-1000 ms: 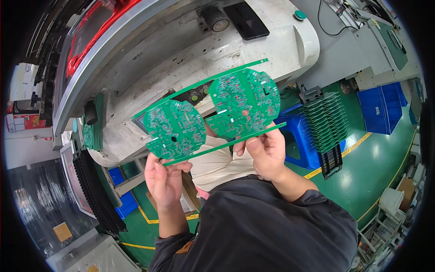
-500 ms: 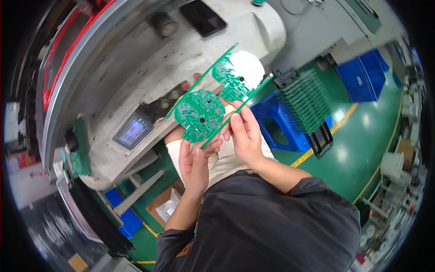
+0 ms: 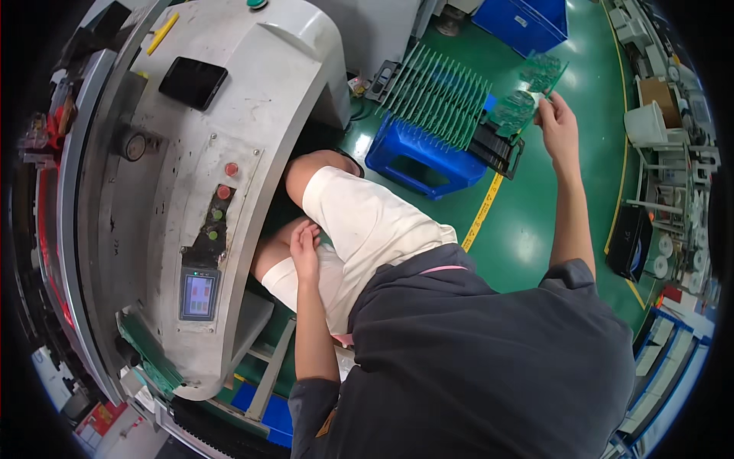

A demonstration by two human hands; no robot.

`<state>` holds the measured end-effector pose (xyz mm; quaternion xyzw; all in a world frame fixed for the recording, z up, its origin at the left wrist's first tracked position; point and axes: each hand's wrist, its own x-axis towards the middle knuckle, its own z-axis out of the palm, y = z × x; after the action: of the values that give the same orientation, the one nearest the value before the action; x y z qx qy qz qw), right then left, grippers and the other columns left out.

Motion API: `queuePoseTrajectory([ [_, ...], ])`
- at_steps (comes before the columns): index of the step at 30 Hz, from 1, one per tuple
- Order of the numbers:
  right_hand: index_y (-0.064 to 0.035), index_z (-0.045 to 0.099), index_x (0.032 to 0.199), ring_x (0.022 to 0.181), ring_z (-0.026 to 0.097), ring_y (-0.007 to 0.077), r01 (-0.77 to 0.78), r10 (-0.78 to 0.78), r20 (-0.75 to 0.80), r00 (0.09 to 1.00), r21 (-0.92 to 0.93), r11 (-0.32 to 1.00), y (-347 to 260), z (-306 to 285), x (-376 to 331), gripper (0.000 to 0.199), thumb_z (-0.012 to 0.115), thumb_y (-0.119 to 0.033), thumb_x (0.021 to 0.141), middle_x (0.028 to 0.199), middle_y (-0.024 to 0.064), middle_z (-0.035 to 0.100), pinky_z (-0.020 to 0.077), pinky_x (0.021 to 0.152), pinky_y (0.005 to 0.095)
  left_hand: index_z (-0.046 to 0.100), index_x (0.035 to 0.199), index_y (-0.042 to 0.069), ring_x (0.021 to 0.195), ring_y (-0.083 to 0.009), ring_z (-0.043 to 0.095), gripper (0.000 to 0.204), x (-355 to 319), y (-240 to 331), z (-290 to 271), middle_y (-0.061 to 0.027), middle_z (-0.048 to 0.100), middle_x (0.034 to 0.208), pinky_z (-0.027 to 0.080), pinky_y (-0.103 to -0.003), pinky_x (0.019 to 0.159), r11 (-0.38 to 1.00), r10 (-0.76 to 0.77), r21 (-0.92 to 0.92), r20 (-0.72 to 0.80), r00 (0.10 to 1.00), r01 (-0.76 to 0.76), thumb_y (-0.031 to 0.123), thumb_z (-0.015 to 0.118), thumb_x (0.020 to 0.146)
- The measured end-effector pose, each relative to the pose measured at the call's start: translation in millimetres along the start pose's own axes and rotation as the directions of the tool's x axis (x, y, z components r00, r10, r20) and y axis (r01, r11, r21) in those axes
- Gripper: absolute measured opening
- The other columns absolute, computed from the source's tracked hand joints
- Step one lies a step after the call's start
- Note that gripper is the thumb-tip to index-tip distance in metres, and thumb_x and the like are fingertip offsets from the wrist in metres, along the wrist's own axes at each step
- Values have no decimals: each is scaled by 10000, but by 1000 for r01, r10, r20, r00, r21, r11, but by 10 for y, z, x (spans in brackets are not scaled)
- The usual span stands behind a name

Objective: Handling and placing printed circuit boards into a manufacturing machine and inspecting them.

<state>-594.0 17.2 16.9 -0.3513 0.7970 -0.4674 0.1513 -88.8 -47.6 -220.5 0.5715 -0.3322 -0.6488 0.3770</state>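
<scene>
My right hand point(image 3: 558, 126) is raised at the far right. Its fingers grip the near edge of a green circuit board panel point(image 3: 514, 112), which is tilted and made of two rounded boards. Just left of the panel, a black rack point(image 3: 497, 148) holds several green circuit boards point(image 3: 437, 98) standing on edge in a row. The rack sits on a blue plastic stool point(image 3: 424, 162). My left hand point(image 3: 304, 239) rests near my thigh beside the machine edge, loosely open, with nothing in it.
At the left stands a pale machine point(image 3: 264, 99) with a small touch screen point(image 3: 199, 294), red and green buttons, and a black phone point(image 3: 193, 83) on top. Green boards point(image 3: 149, 352) lean at its near corner. A blue bin point(image 3: 524, 23) stands beyond the stool.
Both hands held the panel over my lap before. The right hand has carried it rightward to the rack, and the left has let go and dropped back. The view has turned right.
</scene>
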Motion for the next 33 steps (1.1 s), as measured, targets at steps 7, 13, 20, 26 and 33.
queuePoseTrajectory([
  [7, -12, 611, 1002, 590, 493, 82, -285, 298, 112, 948, -116, 951, 1065, 210, -99, 223, 490, -169, 898, 643, -8, 535, 392, 556, 236, 554, 1111, -26, 792, -116, 579, 233, 253, -321, -54, -48, 643, 904, 471, -253, 725, 778, 74, 602, 195, 978, -179, 132, 500, 947],
  [13, -9, 596, 941, 573, 494, 98, -239, 236, 165, 958, 2, 971, 1378, 418, -110, 205, 477, -169, 893, 618, 10, 532, 403, 558, 261, 557, 1086, -40, 738, -98, 565, 226, -91, -130, 226, -45, 630, 840, 464, -235, 681, 739, 172, 621, 202, 964, -262, 118, 516, 930],
  [20, 9, 589, 935, 573, 530, 137, -122, 127, 235, 964, -37, 992, 1437, 597, 23, 217, 472, -165, 878, 612, 52, 556, 431, 569, 294, 554, 1056, -40, 708, -87, 546, 200, -173, -132, 341, -45, 614, 817, 449, -222, 644, 850, 88, 505, 145, 986, -150, 105, 507, 927],
  [26, 42, 594, 906, 736, 652, 291, -139, 175, 170, 970, -205, 969, 1451, 643, 84, 253, 496, -176, 823, 760, 189, 651, 498, 698, 378, 554, 1028, -39, 705, -112, 550, 182, -209, -196, 295, -56, 615, 810, 452, -243, 650, 731, 154, 645, 158, 975, -220, 92, 497, 916],
  [33, 39, 576, 898, 621, 602, 201, -110, 134, 140, 981, -166, 980, 1547, 811, 140, 274, 517, -227, 865, 673, 116, 621, 476, 617, 331, 562, 1027, -34, 718, -139, 564, 186, -204, -255, 173, -77, 622, 815, 463, -267, 675, 683, 179, 685, 182, 967, -255, 83, 518, 889],
])
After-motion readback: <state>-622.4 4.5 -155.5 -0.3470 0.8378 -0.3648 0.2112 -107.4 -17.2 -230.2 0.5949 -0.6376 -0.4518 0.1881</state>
